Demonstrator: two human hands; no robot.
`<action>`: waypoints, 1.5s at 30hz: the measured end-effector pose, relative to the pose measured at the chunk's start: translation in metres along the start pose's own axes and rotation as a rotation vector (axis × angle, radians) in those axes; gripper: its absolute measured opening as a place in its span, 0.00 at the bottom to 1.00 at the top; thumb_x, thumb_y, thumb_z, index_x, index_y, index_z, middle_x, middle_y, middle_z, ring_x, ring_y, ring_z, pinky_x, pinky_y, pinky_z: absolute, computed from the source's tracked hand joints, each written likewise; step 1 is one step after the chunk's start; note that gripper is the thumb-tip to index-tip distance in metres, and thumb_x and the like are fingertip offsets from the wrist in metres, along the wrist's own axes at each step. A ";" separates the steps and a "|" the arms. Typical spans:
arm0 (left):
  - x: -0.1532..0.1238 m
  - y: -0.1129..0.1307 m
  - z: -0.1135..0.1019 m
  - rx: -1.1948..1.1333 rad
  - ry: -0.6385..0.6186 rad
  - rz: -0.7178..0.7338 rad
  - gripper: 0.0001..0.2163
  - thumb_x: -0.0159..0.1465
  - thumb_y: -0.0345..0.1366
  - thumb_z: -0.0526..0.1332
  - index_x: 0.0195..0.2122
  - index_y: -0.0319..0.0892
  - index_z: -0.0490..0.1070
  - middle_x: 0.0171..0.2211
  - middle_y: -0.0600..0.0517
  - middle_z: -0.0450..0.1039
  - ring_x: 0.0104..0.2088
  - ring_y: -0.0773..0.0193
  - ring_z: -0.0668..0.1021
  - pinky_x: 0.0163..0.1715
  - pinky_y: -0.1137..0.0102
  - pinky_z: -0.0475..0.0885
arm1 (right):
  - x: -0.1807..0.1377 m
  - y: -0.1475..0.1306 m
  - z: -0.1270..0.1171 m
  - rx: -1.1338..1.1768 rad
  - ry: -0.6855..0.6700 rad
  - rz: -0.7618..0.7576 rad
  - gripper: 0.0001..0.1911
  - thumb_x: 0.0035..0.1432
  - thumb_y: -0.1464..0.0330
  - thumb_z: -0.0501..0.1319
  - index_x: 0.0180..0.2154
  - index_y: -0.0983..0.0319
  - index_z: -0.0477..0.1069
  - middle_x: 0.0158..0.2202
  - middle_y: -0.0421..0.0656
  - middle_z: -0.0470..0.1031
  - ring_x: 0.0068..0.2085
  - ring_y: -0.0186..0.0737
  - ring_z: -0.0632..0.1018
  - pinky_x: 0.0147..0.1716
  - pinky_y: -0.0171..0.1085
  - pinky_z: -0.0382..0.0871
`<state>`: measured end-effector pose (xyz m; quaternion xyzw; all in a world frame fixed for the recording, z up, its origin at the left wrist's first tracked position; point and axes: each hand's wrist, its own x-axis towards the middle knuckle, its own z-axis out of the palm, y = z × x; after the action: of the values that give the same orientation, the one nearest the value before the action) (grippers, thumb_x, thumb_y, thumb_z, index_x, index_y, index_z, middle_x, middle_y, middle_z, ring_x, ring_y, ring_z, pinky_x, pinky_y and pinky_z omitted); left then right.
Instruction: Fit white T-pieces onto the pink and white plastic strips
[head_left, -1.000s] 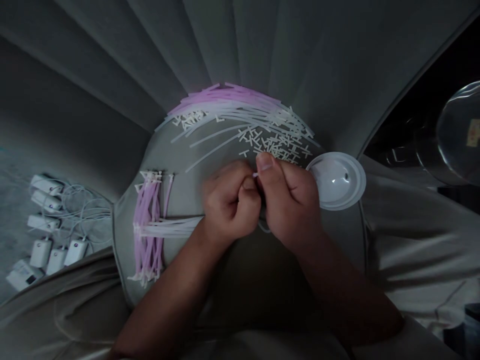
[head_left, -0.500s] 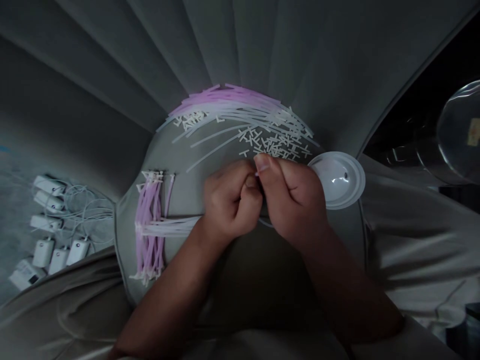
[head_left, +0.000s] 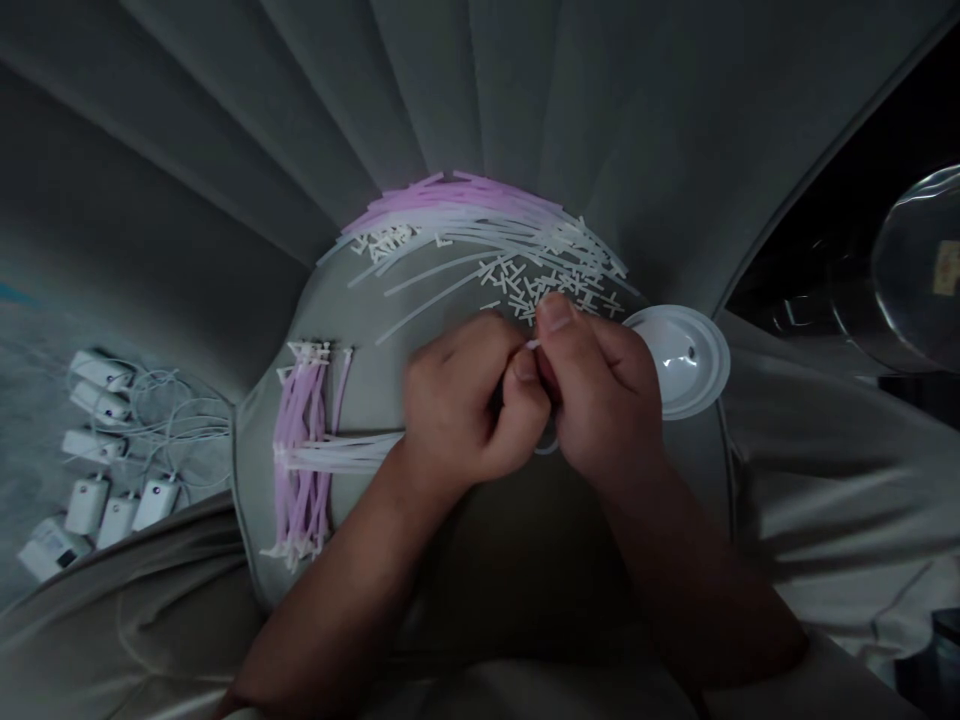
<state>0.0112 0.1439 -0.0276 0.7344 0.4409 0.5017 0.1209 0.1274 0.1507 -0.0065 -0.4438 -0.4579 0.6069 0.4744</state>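
Observation:
Close together over the middle of the grey cushion, my left hand (head_left: 472, 400) and my right hand (head_left: 604, 395) are both closed. A bit of thin white tube (head_left: 532, 344) shows between the thumbs, gripped by both hands; most of it is hidden. A pale curved length (head_left: 547, 447) peeks out below, between the palms. Beyond my fingers lies a pile of small white T- and cross-shaped connectors (head_left: 566, 285). Farther off, pink tubes (head_left: 480, 188) and translucent white tubes (head_left: 450, 222) lie in an arc along the cushion's far edge.
At left, pink tubes (head_left: 300, 460) with white connectors at their ends lie bundled, with white tubes (head_left: 352, 452) reaching right from them. A white bowl (head_left: 682, 365) sits right of my hands. White boxes with cables (head_left: 97, 445) are on the floor at left.
Both hands have shifted slightly right. The left thumb now sits nearer the right hand, and more of the white piece shows between the thumbs.

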 end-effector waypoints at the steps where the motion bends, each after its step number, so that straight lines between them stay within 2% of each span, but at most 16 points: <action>1: 0.000 0.000 0.000 -0.008 0.001 -0.026 0.12 0.69 0.33 0.54 0.26 0.45 0.61 0.21 0.56 0.61 0.21 0.68 0.65 0.22 0.67 0.58 | 0.000 0.001 0.000 0.002 0.000 -0.011 0.24 0.66 0.63 0.60 0.19 0.57 0.54 0.19 0.35 0.49 0.21 0.34 0.52 0.22 0.38 0.59; 3: -0.002 0.001 0.001 -0.024 -0.006 -0.074 0.13 0.71 0.35 0.54 0.26 0.44 0.63 0.21 0.56 0.63 0.22 0.69 0.67 0.24 0.68 0.60 | 0.001 0.002 -0.001 0.009 -0.001 -0.041 0.24 0.66 0.62 0.59 0.19 0.57 0.55 0.19 0.35 0.49 0.21 0.34 0.53 0.22 0.38 0.59; 6: -0.004 0.001 0.002 -0.032 -0.007 -0.066 0.13 0.72 0.35 0.53 0.28 0.44 0.63 0.21 0.57 0.63 0.22 0.70 0.68 0.23 0.69 0.62 | 0.001 0.003 0.000 0.034 0.010 -0.032 0.23 0.67 0.63 0.58 0.20 0.57 0.56 0.20 0.35 0.49 0.22 0.33 0.51 0.22 0.37 0.59; 12: -0.006 0.002 0.005 -0.049 0.082 -0.108 0.08 0.71 0.37 0.56 0.34 0.45 0.66 0.25 0.57 0.69 0.24 0.70 0.71 0.24 0.70 0.66 | 0.002 0.004 0.001 0.087 0.026 0.001 0.25 0.68 0.63 0.58 0.20 0.59 0.53 0.20 0.34 0.49 0.23 0.30 0.50 0.23 0.33 0.57; 16: -0.008 0.007 0.007 -0.087 0.139 -0.211 0.03 0.69 0.37 0.60 0.38 0.47 0.67 0.30 0.56 0.70 0.25 0.70 0.72 0.24 0.69 0.68 | 0.001 0.004 0.001 0.111 0.013 -0.004 0.24 0.67 0.64 0.60 0.20 0.59 0.54 0.20 0.33 0.50 0.23 0.29 0.50 0.24 0.32 0.58; 18: -0.009 0.008 0.008 -0.116 0.173 -0.218 0.02 0.68 0.36 0.61 0.40 0.48 0.67 0.32 0.56 0.71 0.26 0.70 0.73 0.24 0.68 0.68 | 0.001 0.004 0.001 0.121 0.006 -0.007 0.25 0.66 0.64 0.61 0.20 0.59 0.54 0.20 0.33 0.50 0.22 0.29 0.50 0.23 0.32 0.57; 23: -0.005 0.005 0.008 -0.102 0.221 -0.107 0.03 0.66 0.34 0.61 0.37 0.50 0.68 0.28 0.54 0.70 0.28 0.64 0.72 0.26 0.62 0.69 | 0.001 0.004 0.001 0.059 0.025 0.039 0.28 0.63 0.57 0.63 0.19 0.58 0.53 0.18 0.33 0.50 0.21 0.30 0.50 0.21 0.34 0.57; 27: -0.003 0.006 0.005 -0.086 0.187 -0.137 0.04 0.64 0.31 0.62 0.36 0.49 0.69 0.28 0.53 0.70 0.30 0.63 0.73 0.28 0.62 0.71 | 0.001 0.005 0.000 0.068 0.021 0.024 0.28 0.65 0.57 0.62 0.19 0.59 0.52 0.18 0.33 0.50 0.21 0.29 0.50 0.22 0.34 0.57; 32: -0.003 0.004 0.002 -0.173 0.169 -0.149 0.04 0.63 0.29 0.64 0.36 0.47 0.71 0.28 0.54 0.70 0.30 0.66 0.73 0.28 0.65 0.71 | 0.001 0.006 -0.002 0.076 -0.001 0.018 0.28 0.66 0.57 0.60 0.19 0.59 0.54 0.19 0.33 0.54 0.21 0.28 0.54 0.23 0.33 0.58; 39: -0.003 0.002 0.001 -0.191 0.178 -0.172 0.03 0.65 0.33 0.65 0.34 0.46 0.72 0.26 0.56 0.72 0.26 0.68 0.74 0.27 0.68 0.71 | -0.001 0.000 0.000 0.018 -0.001 -0.043 0.26 0.69 0.62 0.57 0.19 0.60 0.55 0.17 0.33 0.55 0.20 0.28 0.56 0.22 0.33 0.58; 45: -0.003 0.005 0.000 -0.203 0.160 -0.200 0.04 0.65 0.33 0.65 0.33 0.47 0.72 0.24 0.56 0.70 0.25 0.68 0.73 0.25 0.68 0.70 | -0.002 0.000 -0.001 -0.018 -0.011 0.010 0.28 0.67 0.54 0.58 0.18 0.58 0.54 0.17 0.34 0.52 0.21 0.32 0.59 0.21 0.35 0.58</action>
<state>0.0137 0.1388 -0.0261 0.6284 0.4669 0.5862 0.2083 0.1289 0.1488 -0.0060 -0.4471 -0.4637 0.6074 0.4649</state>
